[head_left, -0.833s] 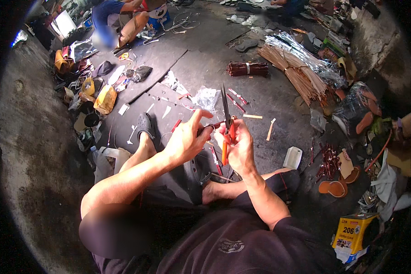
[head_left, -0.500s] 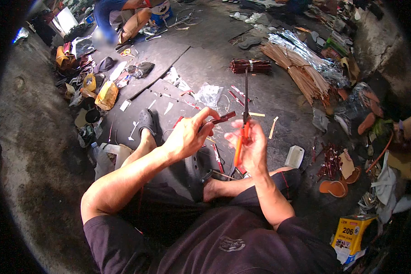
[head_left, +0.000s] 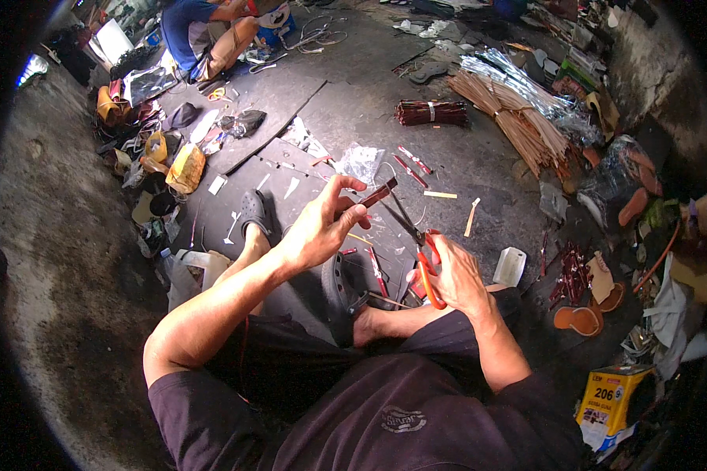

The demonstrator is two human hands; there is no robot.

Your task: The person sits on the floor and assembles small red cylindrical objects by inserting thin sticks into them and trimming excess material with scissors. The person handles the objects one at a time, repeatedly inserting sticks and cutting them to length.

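Observation:
My left hand (head_left: pixel 318 228) pinches a short dark red-brown strip (head_left: pixel 379 193) between thumb and fingers, its free end pointing up and to the right. Around the handles of orange-handled scissors (head_left: pixel 407 224) wrap the fingers of my right hand (head_left: pixel 459 276). The slim dark blades are slightly parted and reach up-left to the strip's free end; whether they touch it I cannot tell. Several similar dark red strips (head_left: pixel 411 170) lie on the floor beyond my hands, and another red strip (head_left: pixel 378 269) lies below them.
Farther off lie a tied bundle of dark red strips (head_left: pixel 430 113) and a long bundle of brown strips (head_left: pixel 511 118). A white tray (head_left: pixel 510 267), sandal soles (head_left: pixel 580 320) and a yellow tin (head_left: pixel 613 404) are at right. Yellow containers (head_left: pixel 185 166) stand left, near a seated person (head_left: pixel 212 35).
The scissors have swung from pointing straight away to leaning left, blades now at the strip's end. My right hand has moved slightly right and nearer me. The strip tilts more upward.

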